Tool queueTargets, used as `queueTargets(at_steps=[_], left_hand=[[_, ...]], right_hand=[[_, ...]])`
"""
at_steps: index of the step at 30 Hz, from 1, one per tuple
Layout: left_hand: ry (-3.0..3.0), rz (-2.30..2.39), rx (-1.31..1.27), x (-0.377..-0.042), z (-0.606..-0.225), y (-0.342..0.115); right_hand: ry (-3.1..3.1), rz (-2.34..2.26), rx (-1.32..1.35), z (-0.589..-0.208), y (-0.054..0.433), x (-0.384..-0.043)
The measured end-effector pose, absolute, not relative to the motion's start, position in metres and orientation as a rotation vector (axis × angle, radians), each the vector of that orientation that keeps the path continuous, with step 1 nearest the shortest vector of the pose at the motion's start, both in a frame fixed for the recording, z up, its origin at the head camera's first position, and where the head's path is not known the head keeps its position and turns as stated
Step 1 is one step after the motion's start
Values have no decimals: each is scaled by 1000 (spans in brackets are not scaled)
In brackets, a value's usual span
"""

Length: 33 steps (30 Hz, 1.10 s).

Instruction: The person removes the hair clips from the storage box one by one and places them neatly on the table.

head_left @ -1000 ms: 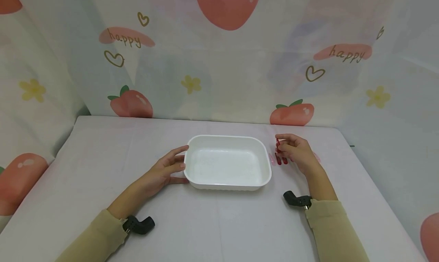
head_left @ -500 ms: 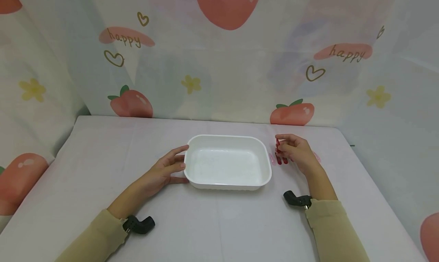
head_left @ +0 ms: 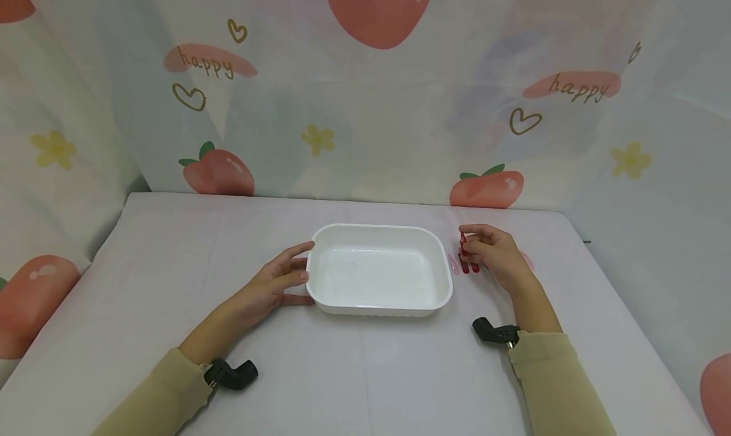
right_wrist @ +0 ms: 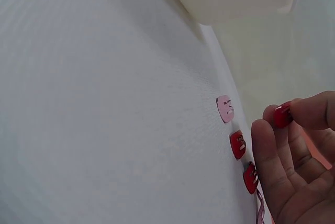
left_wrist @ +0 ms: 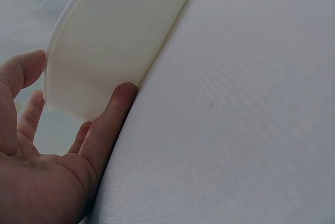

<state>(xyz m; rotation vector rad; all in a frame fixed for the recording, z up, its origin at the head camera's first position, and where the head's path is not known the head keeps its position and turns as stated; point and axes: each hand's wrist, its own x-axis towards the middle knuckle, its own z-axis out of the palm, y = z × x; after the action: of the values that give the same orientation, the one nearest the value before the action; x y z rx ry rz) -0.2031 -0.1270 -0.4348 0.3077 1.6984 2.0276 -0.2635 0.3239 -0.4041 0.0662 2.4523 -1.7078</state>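
Note:
A white rectangular plastic tub (head_left: 377, 274) stands in the middle of the head view. My left hand (head_left: 265, 289) touches its left side with fingers fairly straight and spread; in the left wrist view one fingertip meets the rim and another the lower wall. To the right of the tub my right hand (head_left: 495, 253) pinches a red snap hair clip (right_wrist: 282, 114) between thumb and fingers, held above the table. Below these fingers lie a pink hair clip (right_wrist: 225, 109) and two red hair clips (right_wrist: 238, 144), lined up on the cloth.
A white cloth covers the table (head_left: 365, 372). Something pink (head_left: 528, 260) shows partly behind the right wrist. A patterned curtain (head_left: 388, 125) hangs along the table's back edge. Dark wrist-worn cameras (head_left: 231, 374) stick out from both sleeves.

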Motion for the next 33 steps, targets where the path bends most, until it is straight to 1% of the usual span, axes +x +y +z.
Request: queueTargets(at_steps=[11,16,24,33], left_hand=[[1697,2029,300,-203,-436,-127],[1696,2031,307,-203,-437,-127],[1700,2029,313,-203,-435,-126],[1711,2023,301,-203,-435,-127]], right_hand=[[2425,-1743,66,-409,329,-266],[2485,-1685,87,-404,334,-265],[2634,-1524,274,-391,358,-258],[2680,-1502,497,-395,406,-255]])
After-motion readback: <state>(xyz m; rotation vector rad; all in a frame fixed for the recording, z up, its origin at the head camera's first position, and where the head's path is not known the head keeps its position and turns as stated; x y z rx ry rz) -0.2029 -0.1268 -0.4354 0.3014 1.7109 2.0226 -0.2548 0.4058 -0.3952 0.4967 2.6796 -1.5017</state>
